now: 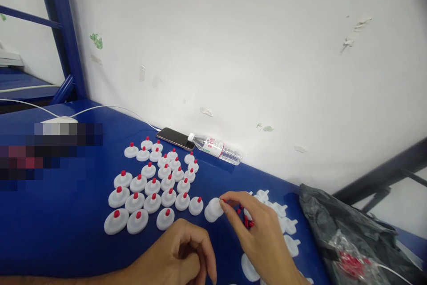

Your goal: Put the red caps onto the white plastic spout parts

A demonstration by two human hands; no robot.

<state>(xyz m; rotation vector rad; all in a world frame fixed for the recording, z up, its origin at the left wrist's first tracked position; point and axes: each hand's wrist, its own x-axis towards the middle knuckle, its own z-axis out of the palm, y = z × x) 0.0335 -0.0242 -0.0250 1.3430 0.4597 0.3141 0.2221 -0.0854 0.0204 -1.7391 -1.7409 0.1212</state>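
My right hand [262,227] pinches a small red cap [223,201] between thumb and forefinger, at the tip of a tilted white plastic lid [213,210]. Whether the cap is seated on the lid is hidden by my fingertips. My left hand [187,249] is loosely curled near the table's front; its inner side is hidden, so I cannot see if anything is in it. To its left and beyond stand several round white lids with red caps [153,202]. Under and behind my right hand lie loose red caps [248,222] and white lids without caps [292,245].
A phone [175,138] on a white cable and a clear water bottle [216,148] lie along the wall. At the right, a black plastic bag [333,214] lies beside a clear bag of red pieces [353,262]. A blue frame post [71,31] rises at the back left.
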